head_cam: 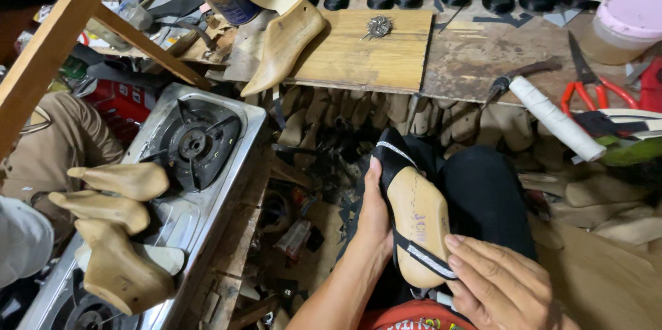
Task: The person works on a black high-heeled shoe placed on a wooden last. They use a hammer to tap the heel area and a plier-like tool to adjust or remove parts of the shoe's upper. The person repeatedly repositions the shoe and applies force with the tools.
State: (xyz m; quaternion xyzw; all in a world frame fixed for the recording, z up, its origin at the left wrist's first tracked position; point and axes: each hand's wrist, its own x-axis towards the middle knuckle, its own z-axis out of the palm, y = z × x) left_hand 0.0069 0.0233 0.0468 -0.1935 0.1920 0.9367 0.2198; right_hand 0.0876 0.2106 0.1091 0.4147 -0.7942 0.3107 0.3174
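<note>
The person is sitting low beside the wooden bench (386,61), holding a pale wooden shoe last (417,223) over a black-trousered knee, sole side turned up. A black upper with a thin white-edged strap (427,260) is already lying over the toe and crossing the heel end, but most of the bare wooden bottom is showing, so by my reckoning the lasting is only begun: nothing looks folded or fixed across the sole yet.

The left hand (372,223) is cupping the last from the side, its grip closed round the edge with the thumb lying along the wood. The right hand (500,285) is resting half-open at the heel end, fingertips touching the strap.

Red-handled scissors (598,88) and a white roll (555,117) are lying untouched on the bench. A steel gas stove (200,140) is standing to the left, with three more bare lasts (117,226) beside it.
</note>
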